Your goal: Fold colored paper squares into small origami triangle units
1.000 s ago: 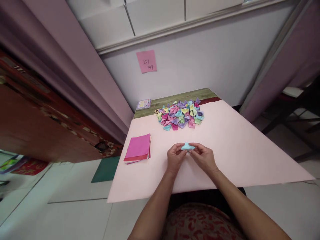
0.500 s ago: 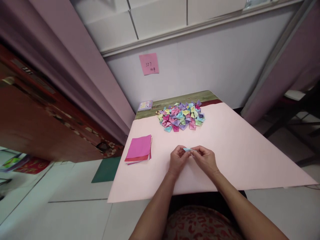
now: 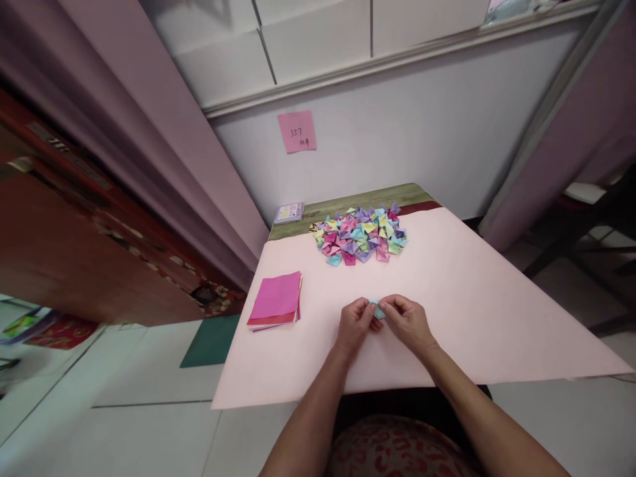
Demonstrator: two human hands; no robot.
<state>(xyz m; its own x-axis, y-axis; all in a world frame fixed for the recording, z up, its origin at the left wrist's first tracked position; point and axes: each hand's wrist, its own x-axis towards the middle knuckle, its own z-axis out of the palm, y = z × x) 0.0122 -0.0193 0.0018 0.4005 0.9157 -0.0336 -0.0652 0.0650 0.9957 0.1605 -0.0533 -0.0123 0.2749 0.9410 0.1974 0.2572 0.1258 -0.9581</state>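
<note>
A small piece of light-blue folded paper is held between both hands, over the near middle of the pink-covered table. My left hand pinches its left side between thumb and fingers. On the right side, my right hand grips it with thumb and fingertips. Fingers cover much of the paper, so its full shape is hidden. Beyond the hands lies a heap of small folded paper pieces in pink, purple, yellow, green and blue. To the left rests a stack of square paper sheets, magenta on top.
A small pack with a printed label lies at the table's back left corner. A pink note with handwriting is stuck to the wall behind. Purple curtains hang at both sides, and a reddish-brown door stands left.
The light-blue paper has been turned in my fingers, so a broader face of it shows. Both hands stay close together. The view has tilted up slightly.
</note>
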